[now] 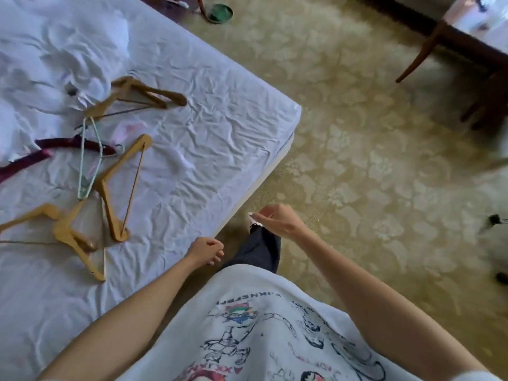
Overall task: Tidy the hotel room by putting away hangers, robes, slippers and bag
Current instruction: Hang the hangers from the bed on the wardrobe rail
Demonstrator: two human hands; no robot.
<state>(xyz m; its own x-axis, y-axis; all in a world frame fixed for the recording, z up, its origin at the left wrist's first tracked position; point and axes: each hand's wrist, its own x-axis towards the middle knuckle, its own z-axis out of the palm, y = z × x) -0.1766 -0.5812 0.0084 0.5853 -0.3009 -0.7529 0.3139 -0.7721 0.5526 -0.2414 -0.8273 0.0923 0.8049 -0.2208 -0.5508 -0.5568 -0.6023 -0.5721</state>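
Several hangers lie scattered on the white bed [214,127]: wooden hangers [118,188], a pale green wire hanger [88,160] and a dark red padded hanger [68,144]. A crumpled white cloth [68,59], maybe a robe, lies at the bed's far left. My left hand [207,250] hangs by the bed's near edge with fingers loosely curled, holding nothing. My right hand [275,218] is over the carpet beside the bed corner, fingers loosely bent and empty. A black-and-white object [494,224] sits on the floor at the right edge, too blurred to name.
Patterned yellow-green carpet [357,160] covers the floor right of the bed. A dark wooden table or bench with slanted legs [439,45] stands at the upper right. A green round object [221,12] lies on the floor beyond the bed.
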